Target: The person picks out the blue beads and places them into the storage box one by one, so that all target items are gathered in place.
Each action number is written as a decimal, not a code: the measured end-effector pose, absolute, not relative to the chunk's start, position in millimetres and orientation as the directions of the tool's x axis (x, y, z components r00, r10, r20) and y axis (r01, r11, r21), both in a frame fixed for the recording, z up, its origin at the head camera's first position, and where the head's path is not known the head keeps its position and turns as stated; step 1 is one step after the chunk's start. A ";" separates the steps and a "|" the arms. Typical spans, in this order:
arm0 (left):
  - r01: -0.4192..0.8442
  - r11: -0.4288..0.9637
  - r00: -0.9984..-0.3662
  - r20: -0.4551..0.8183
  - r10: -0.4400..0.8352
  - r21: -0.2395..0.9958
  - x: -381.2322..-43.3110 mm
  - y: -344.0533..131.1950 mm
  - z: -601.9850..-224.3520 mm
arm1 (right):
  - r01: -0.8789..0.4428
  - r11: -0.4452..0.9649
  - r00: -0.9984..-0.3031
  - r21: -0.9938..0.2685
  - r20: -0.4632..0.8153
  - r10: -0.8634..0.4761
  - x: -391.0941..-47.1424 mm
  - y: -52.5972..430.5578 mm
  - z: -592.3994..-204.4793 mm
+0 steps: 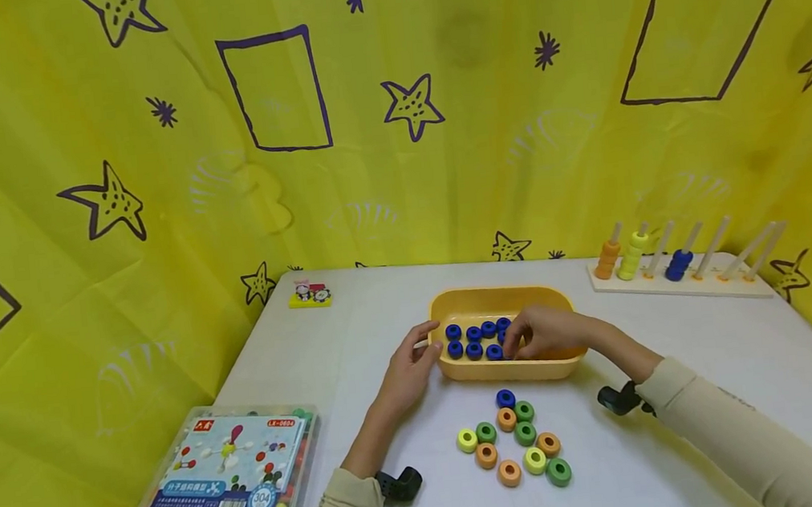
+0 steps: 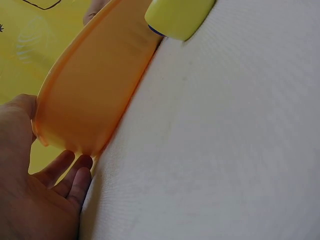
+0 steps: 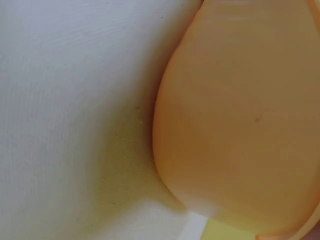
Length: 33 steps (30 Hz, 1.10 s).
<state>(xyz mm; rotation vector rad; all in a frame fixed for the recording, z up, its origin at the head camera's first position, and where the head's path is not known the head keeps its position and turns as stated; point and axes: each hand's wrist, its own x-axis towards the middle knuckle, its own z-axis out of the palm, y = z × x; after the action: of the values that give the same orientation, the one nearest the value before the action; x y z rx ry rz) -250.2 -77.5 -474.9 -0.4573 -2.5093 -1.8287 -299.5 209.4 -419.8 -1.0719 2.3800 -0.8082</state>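
A yellow-orange plastic tray stands on the table with several blue beads in its left half. My left hand holds the tray's left end. In the left wrist view its thumb is at the rim and its fingers bend against the outer wall. Reaching over the right side, my right hand has its fingers curled down inside the tray. Its thumb and fingertips pinch a blue bead, mostly hidden by them. The right wrist view shows only the tray's outer wall and the table.
Loose orange, green, yellow and blue beads lie in front of the tray. A wooden peg board with some stacked beads stands at the back right. A clear molecular model box lies front left; a small yellow toy sits behind.
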 end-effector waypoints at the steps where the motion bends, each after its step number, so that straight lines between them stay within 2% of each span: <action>1: 0.237 0.278 -0.957 0.174 0.232 0.931 -250.3 -77.5 -474.5 | -0.537 0.538 -0.624 -0.650 -0.123 -0.771 -299.3 209.4 -419.0; 13: 0.266 0.266 -0.948 0.202 0.245 0.926 -249.3 -76.9 -471.5 | -0.555 0.561 -0.639 -0.615 -0.118 -0.761 -296.0 207.9 -419.0; 33: 0.256 0.281 -0.952 0.190 0.240 0.925 -248.7 -76.9 -472.5 | -0.494 0.602 -0.686 -0.628 -0.143 -0.713 -299.2 211.4 -416.1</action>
<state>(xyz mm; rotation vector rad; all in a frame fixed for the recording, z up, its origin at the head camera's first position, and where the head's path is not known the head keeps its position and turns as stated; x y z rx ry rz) -248.7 -76.9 -472.5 -0.4850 -2.5035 -1.8121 -299.2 211.4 -416.1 -0.9691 2.4507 -0.7926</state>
